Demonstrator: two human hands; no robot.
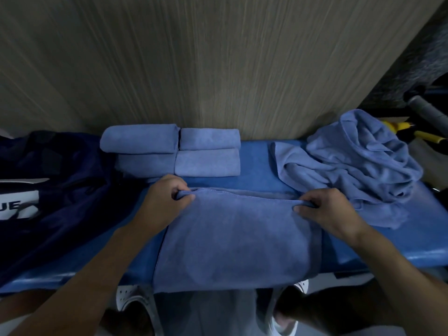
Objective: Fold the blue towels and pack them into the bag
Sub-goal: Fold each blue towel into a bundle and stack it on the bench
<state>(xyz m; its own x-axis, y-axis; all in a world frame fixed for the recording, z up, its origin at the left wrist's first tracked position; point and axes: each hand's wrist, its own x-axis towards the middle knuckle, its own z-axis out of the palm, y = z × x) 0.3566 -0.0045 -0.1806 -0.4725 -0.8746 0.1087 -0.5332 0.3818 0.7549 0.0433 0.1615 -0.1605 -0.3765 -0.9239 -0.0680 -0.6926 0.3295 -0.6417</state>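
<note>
A blue towel (237,236) lies spread flat on the blue bench (257,163), its near edge hanging over the front. My left hand (167,197) pinches its far left corner and my right hand (332,209) pinches its far right corner. Several folded blue towels (169,151) are stacked at the back, against the wall. A heap of unfolded blue towels (358,161) lies at the right end of the bench. The dark navy bag (48,190) with white lettering rests on the left end.
A wooden wall panel (218,64) rises directly behind the bench. Black and yellow tools (412,134) and a grey handle sit beyond the right end. My white shoes (131,301) show below the bench's front edge.
</note>
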